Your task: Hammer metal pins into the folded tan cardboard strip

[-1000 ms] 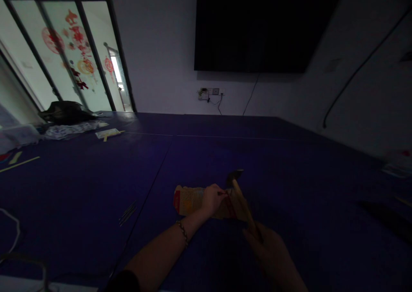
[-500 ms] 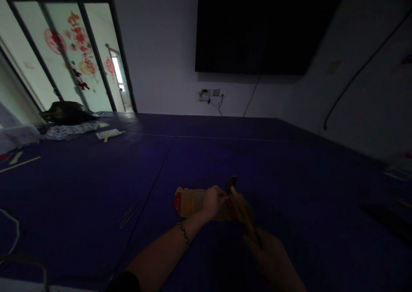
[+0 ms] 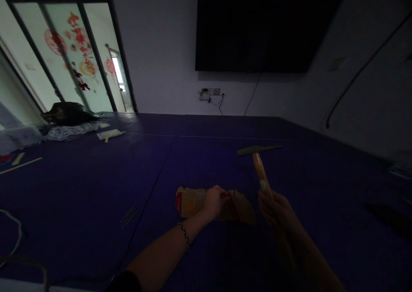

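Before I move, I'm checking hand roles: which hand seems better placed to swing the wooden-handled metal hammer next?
Probably the right hand: it grips the hammer by its wooden handle, head clear of the flat tan-and-red cardboard. The left hand is over that cardboard.

Single head cam, looks forward and down, hands (image 3: pixel 215 202) pretty near, purple surface (image 3: pixel 199 163) stretching off to wall (image 3: pixel 154 60) and big dark screen (image 3: pixel 257 30).

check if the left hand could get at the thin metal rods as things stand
Probably yes: the thin metal rods lie uncovered with nothing seen between them and the left hand, though it would have to leave the piece of printed cardboard first.
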{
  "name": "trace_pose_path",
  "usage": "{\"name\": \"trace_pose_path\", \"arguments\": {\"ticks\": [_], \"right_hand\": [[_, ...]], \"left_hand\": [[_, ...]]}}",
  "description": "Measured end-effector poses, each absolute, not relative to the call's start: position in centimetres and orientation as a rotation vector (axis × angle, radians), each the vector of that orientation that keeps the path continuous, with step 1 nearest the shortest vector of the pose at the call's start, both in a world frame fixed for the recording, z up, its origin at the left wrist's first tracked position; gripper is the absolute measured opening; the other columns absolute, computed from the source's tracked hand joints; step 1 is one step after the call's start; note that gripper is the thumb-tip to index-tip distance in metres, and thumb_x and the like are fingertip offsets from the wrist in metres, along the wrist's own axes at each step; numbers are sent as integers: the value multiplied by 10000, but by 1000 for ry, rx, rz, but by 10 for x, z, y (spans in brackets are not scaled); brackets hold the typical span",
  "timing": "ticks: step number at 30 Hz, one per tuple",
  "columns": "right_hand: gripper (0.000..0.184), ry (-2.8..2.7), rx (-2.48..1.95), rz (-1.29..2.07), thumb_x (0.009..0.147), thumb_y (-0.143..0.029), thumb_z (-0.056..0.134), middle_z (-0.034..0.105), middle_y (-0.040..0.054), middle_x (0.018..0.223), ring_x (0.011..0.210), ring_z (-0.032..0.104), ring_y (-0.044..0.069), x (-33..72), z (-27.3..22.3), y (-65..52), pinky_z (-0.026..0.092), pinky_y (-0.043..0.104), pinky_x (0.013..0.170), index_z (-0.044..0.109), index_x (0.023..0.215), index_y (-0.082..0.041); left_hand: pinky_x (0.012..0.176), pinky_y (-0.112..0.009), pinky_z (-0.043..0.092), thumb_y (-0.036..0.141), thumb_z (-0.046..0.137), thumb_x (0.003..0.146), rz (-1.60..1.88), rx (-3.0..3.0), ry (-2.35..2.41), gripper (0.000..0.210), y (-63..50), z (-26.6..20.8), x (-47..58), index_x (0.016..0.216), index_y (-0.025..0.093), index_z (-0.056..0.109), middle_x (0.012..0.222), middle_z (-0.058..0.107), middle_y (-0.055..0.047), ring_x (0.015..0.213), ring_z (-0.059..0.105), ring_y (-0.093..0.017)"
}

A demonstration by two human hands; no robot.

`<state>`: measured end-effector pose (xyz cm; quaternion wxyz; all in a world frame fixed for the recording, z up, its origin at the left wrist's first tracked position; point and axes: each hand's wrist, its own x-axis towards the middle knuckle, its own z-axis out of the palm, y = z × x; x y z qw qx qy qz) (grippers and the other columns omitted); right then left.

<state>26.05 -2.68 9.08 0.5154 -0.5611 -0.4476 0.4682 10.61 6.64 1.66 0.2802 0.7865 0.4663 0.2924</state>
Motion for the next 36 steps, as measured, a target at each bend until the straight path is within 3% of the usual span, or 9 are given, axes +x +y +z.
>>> {"name": "trace_pose_path", "arguments": {"ticks": [4, 8, 11, 15, 19, 24, 30, 36], "right_hand": [[544, -995, -1197, 1310, 473, -633, 635, 190, -170, 302, 215, 89, 16, 285, 66, 3, 116, 168, 247, 254, 578, -259], [491, -922, -1095, 1231, 600, -531, 575, 31, -161, 429, 359, -103, 14, 291, 50, 2, 41, 154, 303, 173, 568, -251], [389, -801, -956, 1226, 666, -358, 569, 27, -139, 480, 437, -120, 48, 292, 49, -4, 56, 158, 327, 210, 569, -243], [333, -697, -859, 1282, 689, -253, 564, 63, -136, 467, 434, -101, 54, 296, 53, -6, 89, 147, 328, 256, 562, -232], [341, -705, -917, 1295, 673, -266, 573, 104, -139, 399, 356, -43, 34, 303, 48, 1, 99, 156, 319, 261, 539, -231], [388, -888, -1099, 1153, 723, -428, 500, 64, -144, 356, 299, -47, 33, 309, 37, 9, 52, 200, 309, 209, 534, -255], [327, -917, -1000, 1317, 702, -366, 582, 140, -138, 371, 264, 90, 19, 312, 32, 10, 167, 173, 307, 315, 555, -246], [479, -932, -675, 1548, 627, -436, 678, -34, -166, 317, 214, -103, 3, 325, 0, 34, 4, 153, 202, 257, 520, -235]], "left_hand": [[726, -250, 450, 154, 575, 760, 766, 2139, 1254, 156, 63, 18, 105, 871, 168, 684, 829, 656, -42, 791, 588, -156], [796, -265, 453, 147, 569, 767, 730, 2170, 1280, 380, 56, 19, 105, 1147, 166, 550, 966, 649, -68, 877, 591, -167], [846, -291, 442, 139, 534, 794, 679, 2202, 1323, 479, 50, 23, 105, 1262, 150, 437, 1073, 619, -116, 960, 581, -196], [792, -300, 467, 147, 456, 840, 607, 2261, 1347, 473, 46, 37, 102, 1306, 109, 386, 1031, 635, -152, 913, 608, -217], [851, -265, 439, 150, 438, 843, 573, 2342, 1355, 332, 48, 65, 81, 1151, 153, 563, 1043, 648, -107, 954, 597, -190], [862, -250, 411, 161, 444, 824, 513, 2323, 1574, 261, 56, 99, 2, 927, 180, 683, 985, 678, -64, 940, 602, -180], [670, -224, 428, 104, 487, 735, 382, 1973, 2082, 218, 50, 97, -138, 770, 110, 703, 764, 701, -73, 768, 641, -201], [620, -209, 377, 86, 510, 709, 333, 1718, 2209, 173, 27, 64, -188, 730, 69, 681, 715, 674, -71, 744, 620, -197]]}}
